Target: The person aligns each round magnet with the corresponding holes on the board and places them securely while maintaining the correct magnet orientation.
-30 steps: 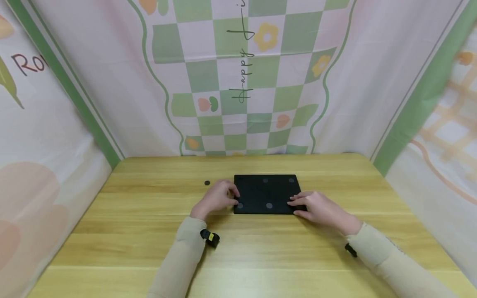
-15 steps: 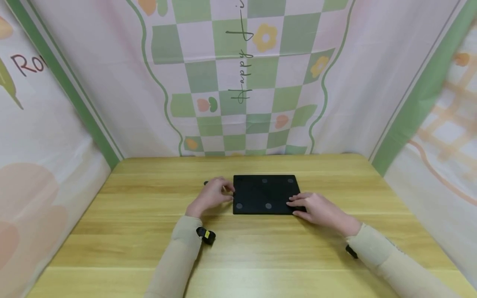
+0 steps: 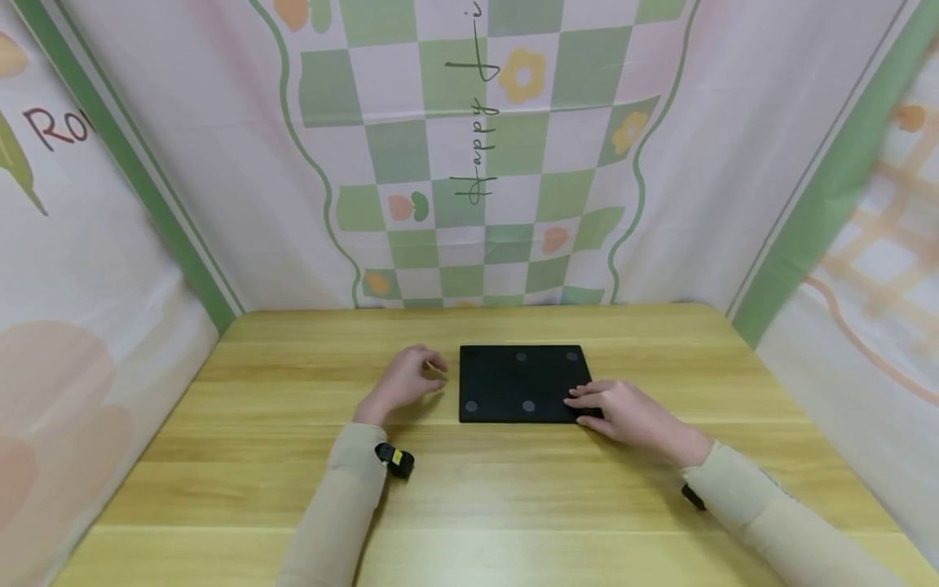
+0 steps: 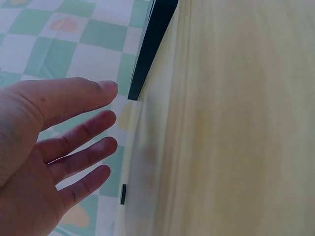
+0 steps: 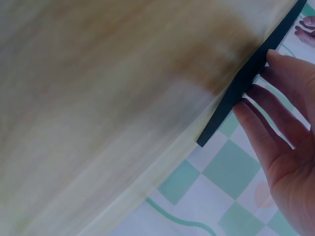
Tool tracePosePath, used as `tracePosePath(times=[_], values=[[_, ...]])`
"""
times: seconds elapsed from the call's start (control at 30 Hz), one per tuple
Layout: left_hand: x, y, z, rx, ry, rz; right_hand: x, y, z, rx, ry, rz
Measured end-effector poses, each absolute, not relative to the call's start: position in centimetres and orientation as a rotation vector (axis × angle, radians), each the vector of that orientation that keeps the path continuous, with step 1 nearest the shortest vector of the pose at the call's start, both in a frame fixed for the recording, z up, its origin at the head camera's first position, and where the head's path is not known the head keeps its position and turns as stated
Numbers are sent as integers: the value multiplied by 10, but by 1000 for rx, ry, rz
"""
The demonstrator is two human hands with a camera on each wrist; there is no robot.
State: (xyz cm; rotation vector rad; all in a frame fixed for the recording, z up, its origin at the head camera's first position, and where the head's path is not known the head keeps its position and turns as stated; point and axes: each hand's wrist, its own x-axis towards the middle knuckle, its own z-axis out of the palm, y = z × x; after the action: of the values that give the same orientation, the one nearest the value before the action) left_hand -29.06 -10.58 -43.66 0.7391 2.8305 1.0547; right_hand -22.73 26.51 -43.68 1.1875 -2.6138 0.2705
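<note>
A flat black rectangular board lies on the wooden table, with several small round dark grey pads on its upper face. Just left of it is my left hand, apart from the board; in the left wrist view its thumb and fingers are spread, with nothing between them. A small dark disc lies on the table beyond those fingertips; my left hand hides it in the head view. At the board's near right corner, my right hand rests extended fingertips on top, its thumb against the front edge.
The wooden table reaches back to a hanging cloth with a green check pattern. Other printed cloths hang at the left and right sides.
My left hand has moved left from the board's left edge, and its fingers have come off the board. It now covers the small disc in the head view. The right hand stays put.
</note>
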Motion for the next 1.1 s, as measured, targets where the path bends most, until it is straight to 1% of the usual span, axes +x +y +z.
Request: tracePosePath(times=[0.7,1.1], values=[[-303,-130,-439,633,2883,1053,-227,265,-437,1175,-2614,269],[-313,-144,-441,639,2885,1059,-226,265,-437,1175,-2612,262]])
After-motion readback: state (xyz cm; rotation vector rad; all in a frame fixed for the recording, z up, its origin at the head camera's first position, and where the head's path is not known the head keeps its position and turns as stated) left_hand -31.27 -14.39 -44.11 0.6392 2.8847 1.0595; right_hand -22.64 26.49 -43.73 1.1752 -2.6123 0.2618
